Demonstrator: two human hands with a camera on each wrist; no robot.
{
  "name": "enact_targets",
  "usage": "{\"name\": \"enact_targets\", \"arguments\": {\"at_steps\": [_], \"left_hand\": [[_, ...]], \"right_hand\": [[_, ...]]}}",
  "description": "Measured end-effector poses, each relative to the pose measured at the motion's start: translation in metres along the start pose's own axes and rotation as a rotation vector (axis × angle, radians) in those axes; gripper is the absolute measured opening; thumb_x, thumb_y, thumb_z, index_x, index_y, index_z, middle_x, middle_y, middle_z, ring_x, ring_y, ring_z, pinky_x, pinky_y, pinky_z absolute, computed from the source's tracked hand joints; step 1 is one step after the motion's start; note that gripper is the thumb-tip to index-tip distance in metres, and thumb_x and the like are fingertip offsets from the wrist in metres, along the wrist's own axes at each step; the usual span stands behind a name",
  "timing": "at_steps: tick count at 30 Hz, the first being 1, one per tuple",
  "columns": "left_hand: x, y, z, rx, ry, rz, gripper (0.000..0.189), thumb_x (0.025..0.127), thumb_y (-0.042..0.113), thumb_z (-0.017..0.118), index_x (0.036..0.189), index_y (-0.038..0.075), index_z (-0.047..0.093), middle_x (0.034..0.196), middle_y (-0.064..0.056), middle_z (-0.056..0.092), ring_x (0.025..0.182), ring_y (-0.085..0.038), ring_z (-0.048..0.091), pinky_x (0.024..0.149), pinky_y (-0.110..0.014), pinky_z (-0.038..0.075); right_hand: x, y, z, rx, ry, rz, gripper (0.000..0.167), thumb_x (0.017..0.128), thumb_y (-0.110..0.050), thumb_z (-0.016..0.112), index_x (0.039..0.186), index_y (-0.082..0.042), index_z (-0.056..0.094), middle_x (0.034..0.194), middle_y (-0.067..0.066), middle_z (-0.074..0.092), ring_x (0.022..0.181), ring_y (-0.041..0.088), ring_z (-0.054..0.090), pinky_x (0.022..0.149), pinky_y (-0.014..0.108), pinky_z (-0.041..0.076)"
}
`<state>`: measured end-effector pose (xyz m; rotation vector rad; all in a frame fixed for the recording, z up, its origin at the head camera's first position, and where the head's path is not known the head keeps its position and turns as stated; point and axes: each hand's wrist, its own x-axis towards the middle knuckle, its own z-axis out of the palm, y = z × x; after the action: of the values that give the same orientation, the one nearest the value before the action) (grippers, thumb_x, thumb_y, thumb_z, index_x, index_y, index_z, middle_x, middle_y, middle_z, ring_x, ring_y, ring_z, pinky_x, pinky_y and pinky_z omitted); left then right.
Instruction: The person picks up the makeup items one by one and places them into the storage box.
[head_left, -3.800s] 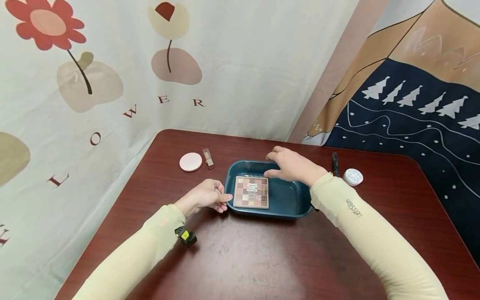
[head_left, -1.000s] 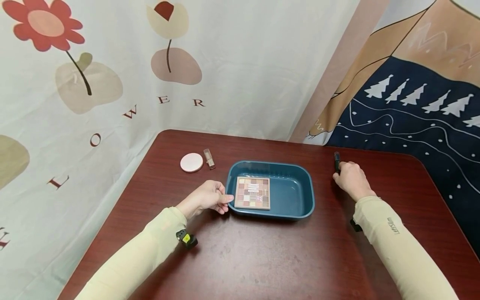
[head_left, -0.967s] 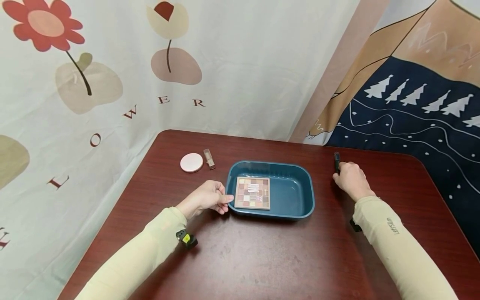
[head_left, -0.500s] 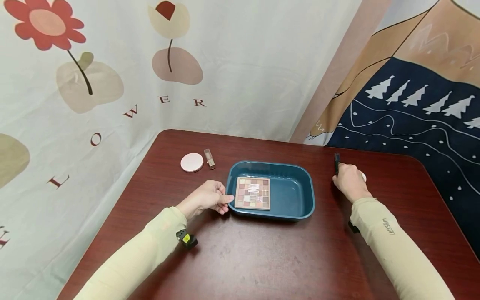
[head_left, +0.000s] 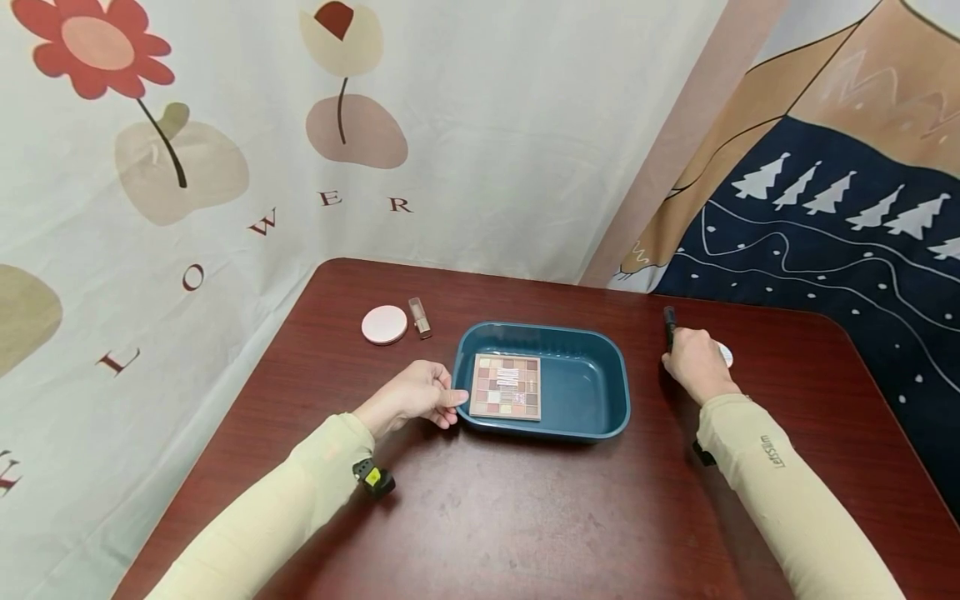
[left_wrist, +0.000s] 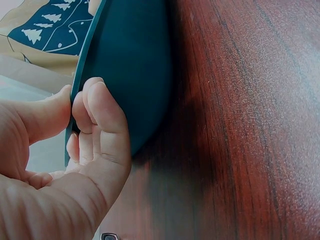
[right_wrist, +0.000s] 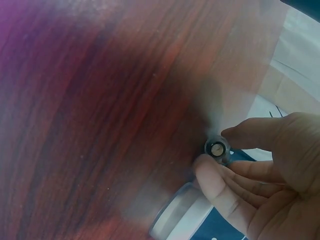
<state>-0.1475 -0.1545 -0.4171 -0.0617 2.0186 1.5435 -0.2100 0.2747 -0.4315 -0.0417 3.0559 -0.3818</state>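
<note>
My left hand (head_left: 420,393) pinches the left rim of a dark blue tray (head_left: 576,390), thumb inside and fingers outside. In the left wrist view the tray's wall (left_wrist: 135,65) rises between thumb and fingertips. Inside the tray, on its left side, lies a square eyeshadow palette (head_left: 506,387) with many coloured squares. To the tray's right, my right hand (head_left: 697,367) pinches a slim black cosmetic tube (head_left: 670,321). The tube's round end (right_wrist: 217,149) shows between thumb and fingers in the right wrist view. A white round jar (head_left: 726,355) is partly hidden behind that hand.
A pale pink round compact (head_left: 385,325) and a lipstick with a clear cap (head_left: 420,318) lie left of the tray's far corner. The dark red wooden table (head_left: 525,517) ends at a printed curtain (head_left: 480,167) behind.
My right hand has gone from above the tray to the tube on the right and grips it. Over the last second hand and tube shift slightly left, uncovering the white jar. The left hand stays.
</note>
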Motion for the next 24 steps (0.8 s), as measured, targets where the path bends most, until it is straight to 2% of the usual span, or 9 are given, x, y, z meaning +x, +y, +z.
{"name": "enact_targets", "arguments": {"at_steps": [10,15,20,24], "left_hand": [[-0.001,0.0,-0.001,-0.012,-0.003,-0.002,0.021,0.099,0.001,0.067,0.088,0.0,0.049,0.069,-0.01,0.063,0.057,-0.013,0.064,0.058,-0.028,0.059],[0.0,0.0,-0.001,-0.014,0.0,-0.008,0.022,0.098,0.001,0.067,0.088,0.0,0.049,0.069,-0.01,0.063,0.057,-0.014,0.064,0.058,-0.028,0.059],[0.0,0.0,0.0,0.007,0.006,-0.007,0.02,0.099,0.002,0.067,0.089,-0.001,0.05,0.068,-0.01,0.061,0.058,-0.014,0.065,0.059,-0.029,0.06],[0.0,0.001,-0.001,-0.009,-0.002,-0.009,0.021,0.099,0.001,0.067,0.088,0.0,0.049,0.067,-0.01,0.062,0.057,-0.014,0.064,0.059,-0.029,0.06]], "right_hand": [[-0.002,-0.003,-0.002,-0.093,-0.018,-0.009,0.018,0.086,-0.006,0.066,0.077,0.007,0.058,0.072,0.023,0.058,0.061,0.037,0.059,0.059,0.052,0.054],[-0.003,-0.005,-0.001,-0.111,-0.012,-0.006,0.019,0.087,-0.007,0.064,0.081,0.011,0.06,0.078,0.027,0.057,0.066,0.04,0.06,0.06,0.054,0.055],[-0.004,-0.008,-0.003,-0.113,0.032,-0.005,0.02,0.088,-0.007,0.062,0.083,0.012,0.061,0.081,0.03,0.056,0.071,0.046,0.063,0.065,0.059,0.055],[-0.005,-0.012,-0.008,-0.093,0.059,-0.005,0.018,0.089,-0.006,0.061,0.086,0.011,0.06,0.083,0.03,0.056,0.073,0.046,0.063,0.066,0.059,0.055]]}}
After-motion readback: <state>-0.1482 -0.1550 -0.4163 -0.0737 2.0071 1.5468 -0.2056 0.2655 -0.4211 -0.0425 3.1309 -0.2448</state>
